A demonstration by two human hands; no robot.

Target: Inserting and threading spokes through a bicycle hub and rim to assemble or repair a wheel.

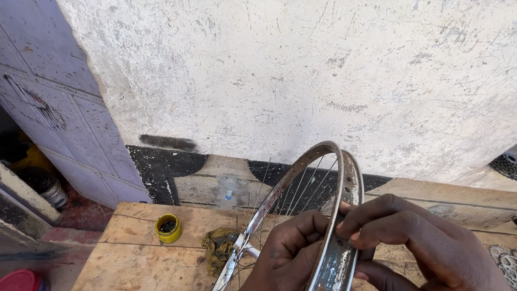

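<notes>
A bare metal bicycle wheel rim (344,172) with thin spokes (293,196) stands upright in front of me, edge-on, above a wooden bench (134,253). My left hand (288,250) grips the rim from the left, fingers curled inside it among the spokes. My right hand (420,242) holds the rim from the right, with thumb and forefinger pinched on the rim's inner edge. The wheel's hub (245,248) shows low between the spokes.
A small yellow tin (168,228) with dark contents sits on the bench. A dirty rag (218,248) lies beside the hub. A rough white wall (301,81) rises behind. A purple door (59,108) stands left, a red lid (19,281) at bottom left.
</notes>
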